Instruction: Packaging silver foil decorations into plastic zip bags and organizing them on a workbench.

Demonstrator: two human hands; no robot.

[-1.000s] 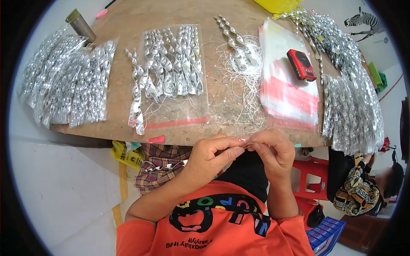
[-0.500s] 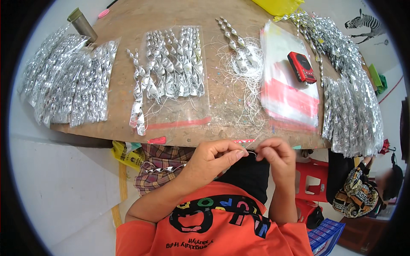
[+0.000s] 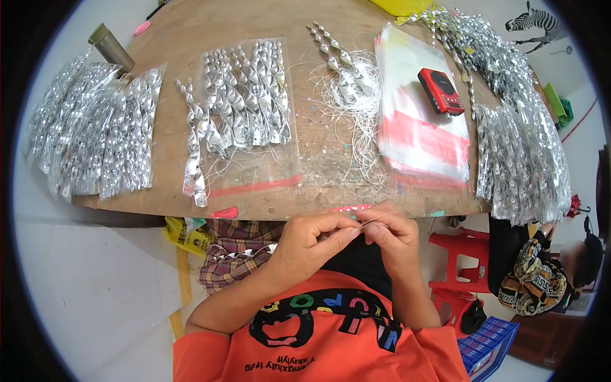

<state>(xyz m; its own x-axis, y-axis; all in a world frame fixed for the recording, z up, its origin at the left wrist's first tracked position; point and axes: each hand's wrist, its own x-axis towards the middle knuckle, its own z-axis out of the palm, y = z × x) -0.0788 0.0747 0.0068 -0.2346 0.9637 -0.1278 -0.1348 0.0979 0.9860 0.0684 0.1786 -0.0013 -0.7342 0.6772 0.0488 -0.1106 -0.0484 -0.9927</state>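
Note:
My left hand (image 3: 312,242) and my right hand (image 3: 394,239) meet just below the front edge of the wooden table (image 3: 191,32). Both pinch a thin white thread (image 3: 368,224) between thumb and fingertips. A silver spiral ornament (image 3: 245,253) hangs out to the left from under my left hand, over a plaid cloth (image 3: 232,239). On the table right above my hands lies a tangle of white threads (image 3: 353,108) with a few silver spirals on it.
Silver spirals lie on a clear bag (image 3: 245,108) at the middle, with packed bags of them at the left (image 3: 89,127) and right (image 3: 522,146). A red device (image 3: 440,91) rests on stacked clear bags (image 3: 420,127). A red stool (image 3: 458,254) and another person (image 3: 541,280) are at the right.
My hands have drawn slightly lower and closer to my body, fingers still working the thread. The silver spiral now shows to the left of my left hand.

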